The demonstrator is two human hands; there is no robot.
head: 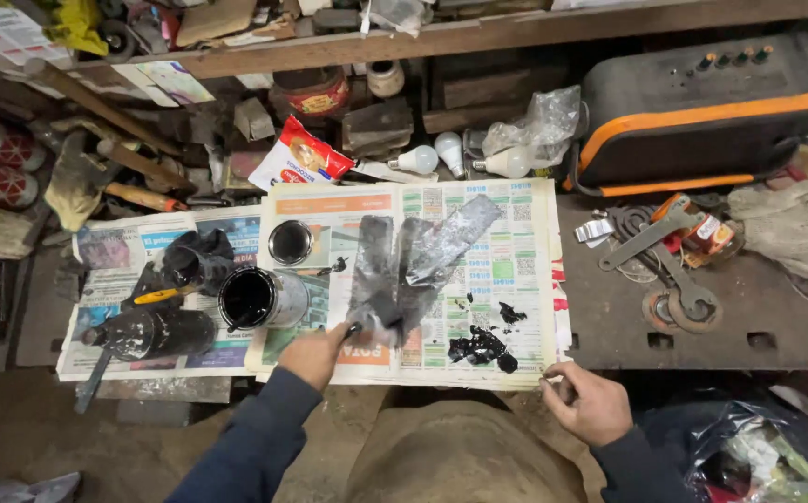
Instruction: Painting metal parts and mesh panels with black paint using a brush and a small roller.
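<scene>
Down on the worktop (609, 326) a spread of newspaper (478, 279) carries the work. The left hand (315, 356) has its grip closed around the handle of a paintbrush (359, 328), whose tip pokes out just beyond the knuckles and touches the near end of a dark, black-painted strip (373, 270). That strip lies straight ahead of the grip, running away from the person across the newspaper, with a second black strip (441, 247) angled beside it to the right. Black blotches of paint (483, 346) mark the paper to the right of the brush.

An open paint can (259, 298) lies on its side just left of the left hand, its black inside facing the camera; its round lid (290, 242) rests a little farther back. A black cylinder (157, 333) lies farther left.

The right hand (590, 402) sits at the near right corner of the newspaper, fingers curled together and pinching the paper's edge, well apart from the brush. Several light bulbs (464, 158) lie behind the paper, and an orange-and-black case (702, 112) stands at the back right.
</scene>
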